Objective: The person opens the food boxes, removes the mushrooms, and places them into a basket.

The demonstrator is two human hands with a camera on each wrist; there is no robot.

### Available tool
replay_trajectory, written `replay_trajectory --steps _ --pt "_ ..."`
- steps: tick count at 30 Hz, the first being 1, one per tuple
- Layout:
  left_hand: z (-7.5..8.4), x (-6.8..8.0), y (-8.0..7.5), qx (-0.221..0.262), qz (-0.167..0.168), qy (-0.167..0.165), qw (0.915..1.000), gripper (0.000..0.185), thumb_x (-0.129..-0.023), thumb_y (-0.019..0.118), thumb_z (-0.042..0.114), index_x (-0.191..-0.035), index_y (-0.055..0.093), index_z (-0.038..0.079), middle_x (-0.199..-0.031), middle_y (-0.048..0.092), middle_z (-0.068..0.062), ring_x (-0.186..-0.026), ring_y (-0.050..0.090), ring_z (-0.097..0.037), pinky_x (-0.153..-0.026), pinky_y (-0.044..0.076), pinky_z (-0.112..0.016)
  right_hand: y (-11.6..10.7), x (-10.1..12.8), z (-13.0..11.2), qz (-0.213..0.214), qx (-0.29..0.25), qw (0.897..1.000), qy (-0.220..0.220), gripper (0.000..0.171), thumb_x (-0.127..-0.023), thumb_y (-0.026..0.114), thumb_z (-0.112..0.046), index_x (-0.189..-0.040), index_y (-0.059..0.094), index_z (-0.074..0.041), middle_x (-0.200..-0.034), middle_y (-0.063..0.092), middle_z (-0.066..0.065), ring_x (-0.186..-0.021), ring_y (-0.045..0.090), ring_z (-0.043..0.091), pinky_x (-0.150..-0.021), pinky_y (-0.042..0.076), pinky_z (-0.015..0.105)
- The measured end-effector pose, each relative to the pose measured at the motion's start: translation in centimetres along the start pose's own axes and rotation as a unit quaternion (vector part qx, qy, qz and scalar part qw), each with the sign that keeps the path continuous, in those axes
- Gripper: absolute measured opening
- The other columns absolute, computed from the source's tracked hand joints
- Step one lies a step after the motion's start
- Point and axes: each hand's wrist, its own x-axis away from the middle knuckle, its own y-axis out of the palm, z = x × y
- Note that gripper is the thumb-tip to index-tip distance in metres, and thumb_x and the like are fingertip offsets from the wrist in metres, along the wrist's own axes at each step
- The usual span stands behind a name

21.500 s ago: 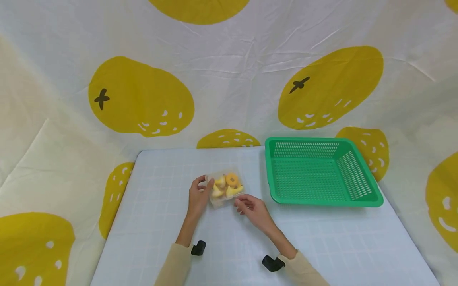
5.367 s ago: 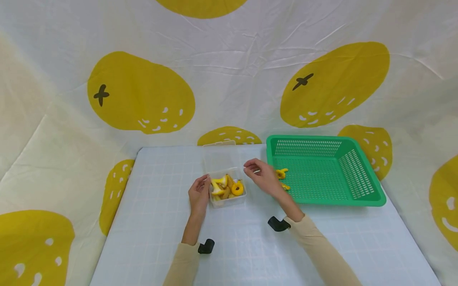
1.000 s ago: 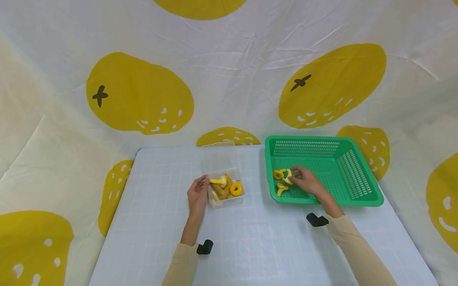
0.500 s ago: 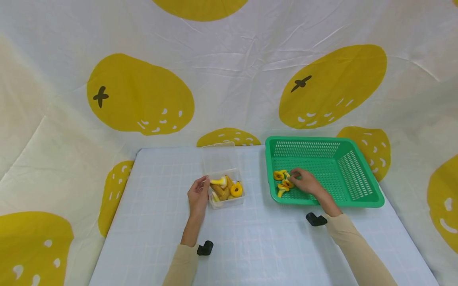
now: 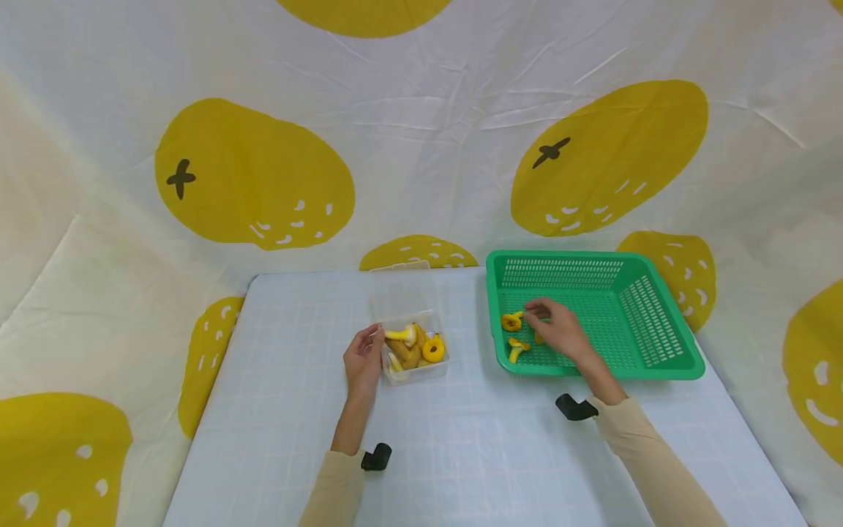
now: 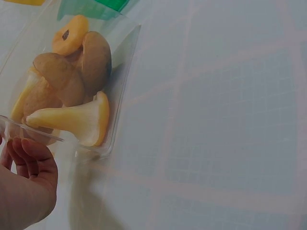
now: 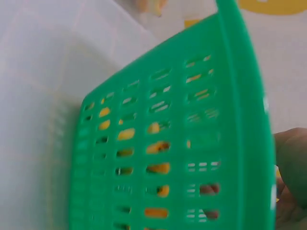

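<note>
My left hand (image 5: 362, 362) pinches the left rim of a clear plastic box (image 5: 421, 373) with its lid (image 5: 398, 293) folded back. Inside the box lie a pale-stemmed yellow mushroom (image 6: 72, 120), an orange-yellow one (image 6: 70, 36) with a dark centre and several brown-capped mushrooms (image 6: 60, 79). Over the left part of a green basket (image 5: 596, 377) hovers my right hand (image 5: 556, 326), its fingers loosely bent with nothing visible in them. Below and beside it, yellow mushrooms (image 5: 517, 349) rest on the basket floor, one of them mostly hidden by the hand.
A pale checked cloth covers the table (image 5: 448, 454). The basket stands right of the box with a gap between them, and its slotted wall (image 7: 168, 143) rises beside the right wrist. Behind the table hangs a curtain (image 5: 428, 146) printed with yellow fruit.
A yellow mushroom went from the right fingers onto the basket floor. The right hand has since shifted slightly left and away from it. The left hand stays at the box.
</note>
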Motion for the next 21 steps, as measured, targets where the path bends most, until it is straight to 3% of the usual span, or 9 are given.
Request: replay_trajectory --steps 6,14,21 --pt "-0.1 0.0 0.0 0.004 0.001 0.000 1.0000 0.031 -0.101 0.067 0.012 -0.127 0.066 -0.006 -0.106 0.067 -0.015 -0.084 0.056 -0.026 -0.056 0.043 -0.017 0.8 -0.3 -1.6 0.014 -0.031 0.999 -0.025 0.025 -0.104 0.061 -0.012 -0.121 0.063 0.006 -0.117 0.068 0.025 -0.111 0.064 0.044 -0.094 0.052 0.056" --pt "-0.3 -0.2 0.0 0.010 0.002 -0.005 0.9999 0.031 -0.101 0.067 0.011 -0.126 0.066 -0.006 -0.100 0.067 -0.007 -0.076 0.054 -0.014 -0.055 0.043 -0.017 2.5 -0.7 -3.3 0.019 -0.071 0.997 -0.036 0.026 -0.105 0.061 -0.014 -0.122 0.064 0.005 -0.115 0.069 0.020 -0.109 0.065 0.035 -0.095 0.053 0.048" --pt "-0.3 -0.3 0.0 0.007 0.005 0.000 1.0000 0.031 -0.101 0.067 0.011 -0.126 0.066 -0.007 -0.099 0.068 -0.005 -0.082 0.057 -0.020 -0.058 0.044 -0.016 4.0 -1.2 -5.1 0.044 -0.120 0.991 -0.028 0.023 -0.103 0.064 -0.013 -0.119 0.067 0.003 -0.113 0.068 0.018 -0.107 0.064 0.031 -0.093 0.055 0.037"
